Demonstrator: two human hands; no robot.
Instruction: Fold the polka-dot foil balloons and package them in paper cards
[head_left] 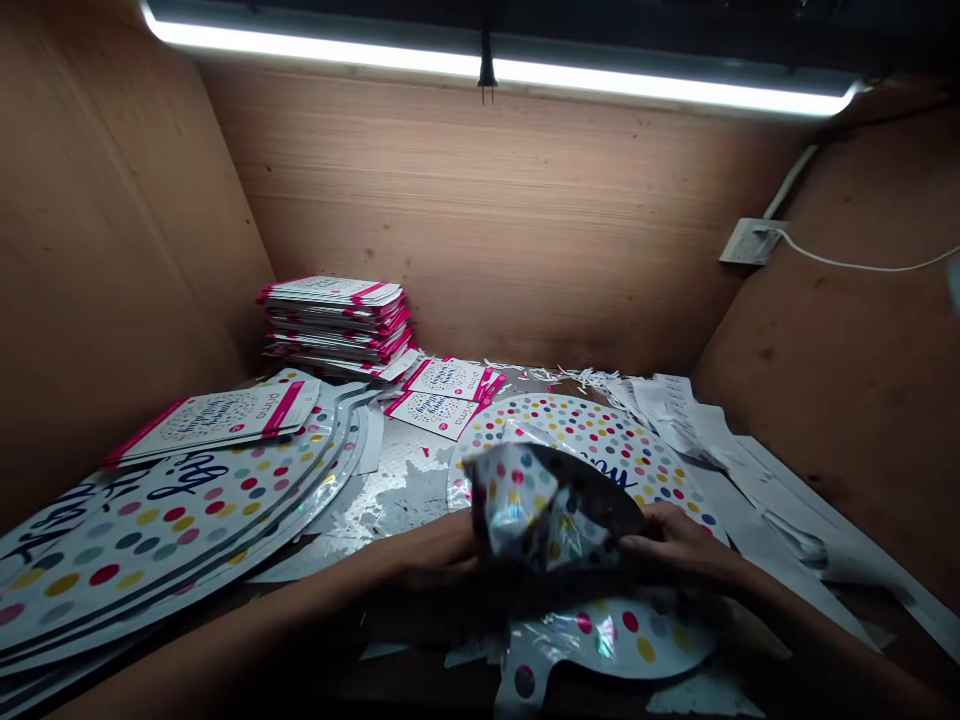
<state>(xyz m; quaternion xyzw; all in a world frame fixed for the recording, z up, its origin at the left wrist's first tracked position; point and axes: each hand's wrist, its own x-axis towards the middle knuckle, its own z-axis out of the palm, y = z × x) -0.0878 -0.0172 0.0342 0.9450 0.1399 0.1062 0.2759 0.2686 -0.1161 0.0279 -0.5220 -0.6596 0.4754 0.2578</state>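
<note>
A polka-dot foil balloon (517, 500), deflated and partly folded over, is held up between my hands. My left hand (442, 545) grips its left edge, with the fingertips hidden behind the foil. On the right side, my right hand (675, 545) pinches the folded edge, thumb in front. Beneath them lies another flat round foil balloon (551, 410) with coloured dots and dark blue lettering. A dotted balloon part with a tail (525, 680) shows below my hands; which balloon it belongs to I cannot tell.
Flat dotted balloons (187, 520) are piled at left, with printed packets (225, 415) on top. A tall packet stack (334, 325) stands behind, near loose packets (442, 400). White paper strips (795, 510) lie along the right. Wooden walls (450, 200) enclose the table under a tube light (322, 38).
</note>
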